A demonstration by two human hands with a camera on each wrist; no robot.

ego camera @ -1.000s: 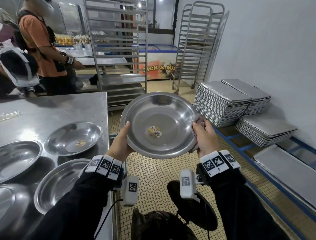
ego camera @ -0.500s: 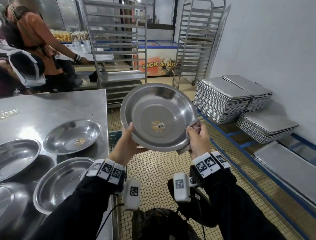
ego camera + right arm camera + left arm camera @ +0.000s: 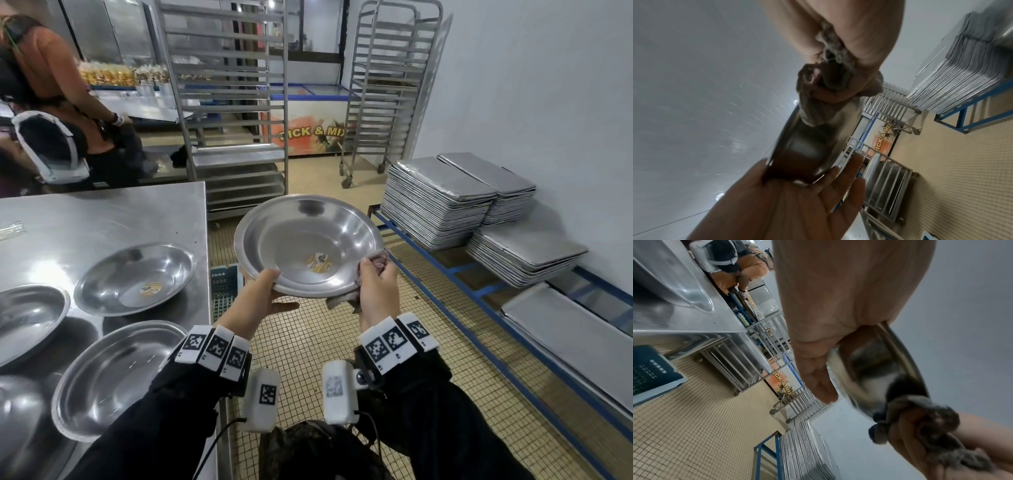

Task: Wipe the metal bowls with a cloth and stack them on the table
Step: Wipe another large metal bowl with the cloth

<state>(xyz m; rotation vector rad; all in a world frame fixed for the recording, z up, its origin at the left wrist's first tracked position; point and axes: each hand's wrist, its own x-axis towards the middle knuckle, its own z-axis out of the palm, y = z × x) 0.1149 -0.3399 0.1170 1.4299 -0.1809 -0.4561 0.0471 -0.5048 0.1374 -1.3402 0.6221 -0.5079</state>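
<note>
I hold a shallow metal bowl [image 3: 308, 246] with a yellow sticker inside, in the air over the tiled floor to the right of the steel table [image 3: 102, 219]. My left hand [image 3: 277, 287] pinches its near-left rim, thumb on top and fingers flat beneath. My right hand [image 3: 373, 274] grips a grey cloth [image 3: 375, 263] folded over the near-right rim. The wrist views show the bowl [image 3: 869, 363] [image 3: 807, 141] from below, with the cloth [image 3: 906, 404] [image 3: 813, 104] wrapped over its edge. Several more bowls [image 3: 135, 277] [image 3: 113, 377] [image 3: 29, 322] lie singly on the table.
Stacks of metal trays [image 3: 438, 202] sit on a low blue rack [image 3: 479, 298] at the right wall. Two tall tray trolleys [image 3: 233, 102] [image 3: 387, 85] stand behind. A blue crate [image 3: 224, 287] is beside the table leg. A person in orange [image 3: 51, 85] stands at far left.
The bowl has dropped lower and tipped from facing me toward level. My right hand with the cloth slid along the rim from the right side toward the near edge.
</note>
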